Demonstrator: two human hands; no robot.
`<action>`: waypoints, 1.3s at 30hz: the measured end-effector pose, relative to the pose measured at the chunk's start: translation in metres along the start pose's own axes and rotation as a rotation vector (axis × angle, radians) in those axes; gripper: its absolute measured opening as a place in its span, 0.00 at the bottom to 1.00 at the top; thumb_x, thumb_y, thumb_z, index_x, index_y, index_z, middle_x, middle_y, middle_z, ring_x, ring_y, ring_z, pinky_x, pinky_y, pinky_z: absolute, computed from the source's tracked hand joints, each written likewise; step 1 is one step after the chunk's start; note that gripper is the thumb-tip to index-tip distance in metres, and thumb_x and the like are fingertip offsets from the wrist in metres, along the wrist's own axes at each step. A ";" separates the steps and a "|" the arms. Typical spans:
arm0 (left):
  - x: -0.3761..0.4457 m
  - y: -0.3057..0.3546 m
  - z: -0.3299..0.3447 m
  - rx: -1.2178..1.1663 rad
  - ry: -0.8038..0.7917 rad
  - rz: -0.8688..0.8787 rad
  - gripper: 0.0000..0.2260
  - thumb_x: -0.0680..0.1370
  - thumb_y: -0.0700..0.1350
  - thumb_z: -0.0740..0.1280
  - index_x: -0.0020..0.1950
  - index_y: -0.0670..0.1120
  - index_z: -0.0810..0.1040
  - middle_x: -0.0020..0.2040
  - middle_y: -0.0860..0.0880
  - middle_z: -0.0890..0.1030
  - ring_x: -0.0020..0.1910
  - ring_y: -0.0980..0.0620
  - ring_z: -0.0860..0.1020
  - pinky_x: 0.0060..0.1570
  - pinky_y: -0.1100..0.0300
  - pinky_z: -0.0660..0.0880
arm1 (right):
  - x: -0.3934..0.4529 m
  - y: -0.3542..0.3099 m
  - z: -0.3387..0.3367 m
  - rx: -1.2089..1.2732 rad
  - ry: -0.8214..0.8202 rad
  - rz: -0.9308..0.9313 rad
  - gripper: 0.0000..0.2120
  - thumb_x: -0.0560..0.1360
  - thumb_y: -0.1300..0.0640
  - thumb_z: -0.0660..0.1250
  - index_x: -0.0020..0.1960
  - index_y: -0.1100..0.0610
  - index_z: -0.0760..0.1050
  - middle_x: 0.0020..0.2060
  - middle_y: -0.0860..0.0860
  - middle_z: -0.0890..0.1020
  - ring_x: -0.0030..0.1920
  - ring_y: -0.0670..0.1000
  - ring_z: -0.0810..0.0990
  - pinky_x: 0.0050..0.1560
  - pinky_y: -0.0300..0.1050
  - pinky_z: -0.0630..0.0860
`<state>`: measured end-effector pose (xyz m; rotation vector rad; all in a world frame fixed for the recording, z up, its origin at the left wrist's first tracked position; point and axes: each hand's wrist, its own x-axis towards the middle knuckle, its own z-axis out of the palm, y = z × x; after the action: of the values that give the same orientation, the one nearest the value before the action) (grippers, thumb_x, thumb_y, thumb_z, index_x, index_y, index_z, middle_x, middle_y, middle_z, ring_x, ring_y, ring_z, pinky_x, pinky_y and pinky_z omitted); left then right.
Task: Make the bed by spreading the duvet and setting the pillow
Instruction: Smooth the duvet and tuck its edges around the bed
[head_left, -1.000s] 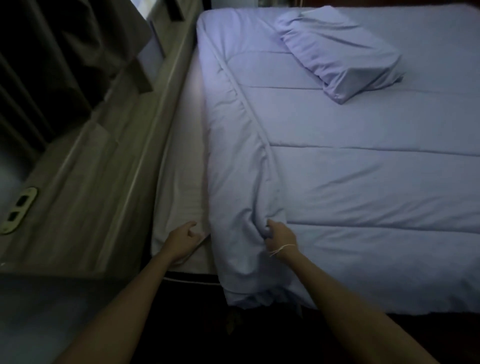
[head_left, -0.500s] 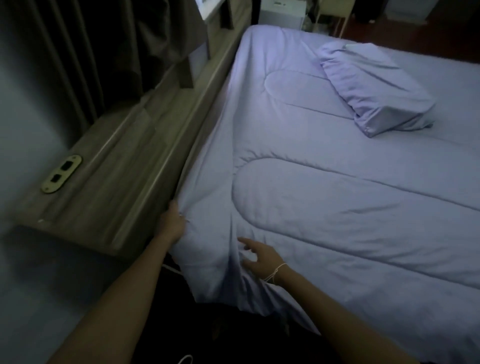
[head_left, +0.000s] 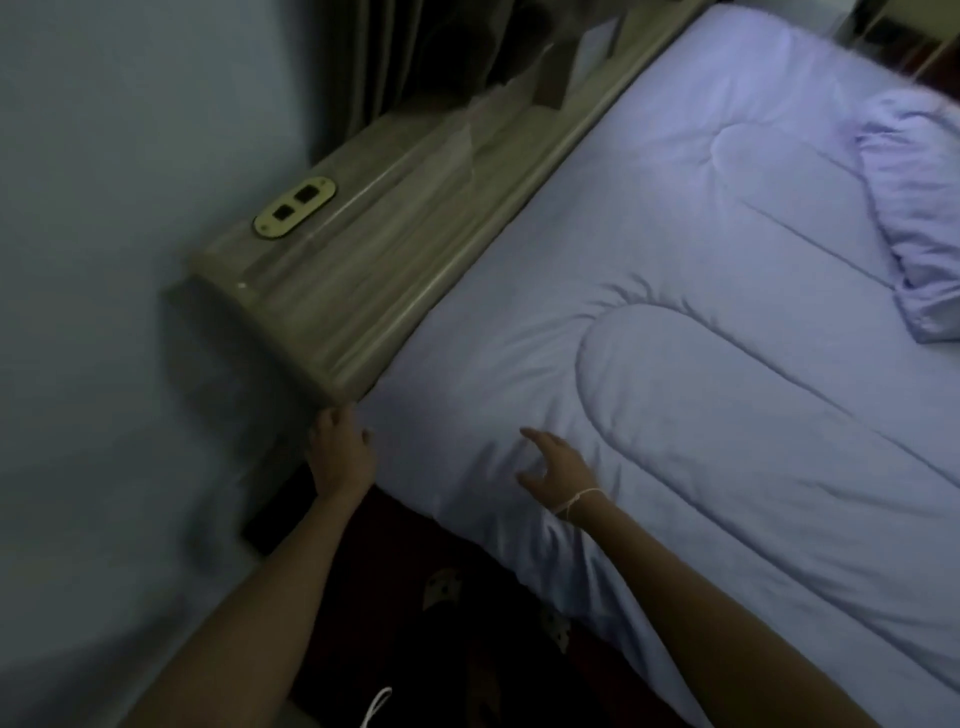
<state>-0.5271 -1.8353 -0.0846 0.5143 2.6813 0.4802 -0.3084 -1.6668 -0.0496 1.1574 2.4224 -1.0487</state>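
- A pale blue wall (head_left: 104, 312) fills the left side of the view, dim and somewhat blurred.
- Against it stands a wooden headboard ledge (head_left: 363, 249), grey-brown in grain, running away along the edge of the bed; an oval brass socket plate (head_left: 294, 207) with two dark openings is set into its top near the wall.
- Dark curtains (head_left: 415, 52) hang beyond the ledge at the top of the view.
- The left hand (head_left: 340, 452) sits at the near corner of the ledge, just beside the duvet's corner; its fingers are loosely curled, and whether they pinch the cloth or merely touch it cannot be told (the dimness and blur hide the fingertips).
- Below the hands the floor is very dark; a patterned slipper (head_left: 441, 590) shows there faintly.
- The right hand (head_left: 558, 465) lies over the duvet near its corner, fingers spread and relaxed, holding nothing; a thin white string bracelet (head_left: 579, 496) circles the wrist.
- The lilac duvet (head_left: 701, 312) lies spread flat across the bed, its left edge along the ledge, its near edge hanging over the bed's side; stitched channels curve across it.
- The pillow (head_left: 919, 218), in matching lilac, lies on top of the duvet at the far right, partly cut off by the frame.
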 end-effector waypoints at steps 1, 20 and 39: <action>-0.002 -0.007 0.008 -0.066 0.012 -0.088 0.16 0.77 0.44 0.63 0.65 0.43 0.70 0.63 0.38 0.71 0.59 0.36 0.72 0.58 0.43 0.72 | 0.008 -0.005 0.002 -0.011 0.009 -0.010 0.32 0.72 0.51 0.69 0.74 0.51 0.62 0.72 0.57 0.66 0.72 0.57 0.66 0.71 0.48 0.63; 0.075 -0.085 0.098 -0.668 0.072 -0.919 0.20 0.82 0.47 0.55 0.71 0.38 0.65 0.71 0.39 0.69 0.68 0.40 0.70 0.65 0.51 0.67 | 0.075 -0.019 0.077 -0.172 0.125 -0.130 0.35 0.74 0.48 0.67 0.76 0.48 0.55 0.77 0.58 0.51 0.75 0.65 0.50 0.73 0.62 0.57; 0.072 -0.075 0.128 -0.302 0.150 -0.558 0.16 0.82 0.47 0.53 0.66 0.41 0.70 0.63 0.38 0.76 0.60 0.40 0.76 0.54 0.54 0.70 | 0.065 0.062 0.076 -0.619 0.109 -0.050 0.44 0.72 0.27 0.47 0.76 0.48 0.33 0.77 0.56 0.38 0.76 0.60 0.38 0.72 0.70 0.41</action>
<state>-0.5578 -1.8385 -0.2466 -0.3617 2.6566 0.7514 -0.3090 -1.6576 -0.1668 0.9496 2.5818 -0.2004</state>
